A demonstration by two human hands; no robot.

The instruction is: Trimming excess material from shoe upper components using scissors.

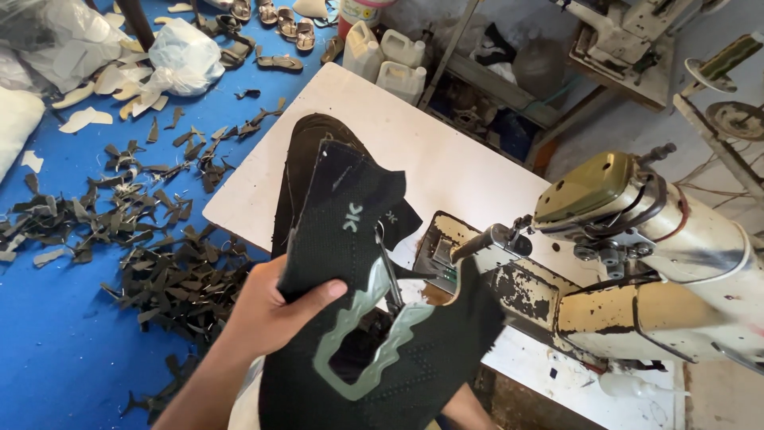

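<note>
While the left hand [267, 314] pinches it thumb-over, the black shoe upper [350, 263] runs lengthwise up-left, away from the person.

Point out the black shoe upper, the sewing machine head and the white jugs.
black shoe upper [350, 239]: head view, on its knit panel.
sewing machine head [589, 187]: head view, on its olive top cover.
white jugs [402, 78]: head view, on the front jug's body.

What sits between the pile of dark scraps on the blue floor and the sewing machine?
In the head view: the white table, and the black shoe upper held by the left hand.
</note>
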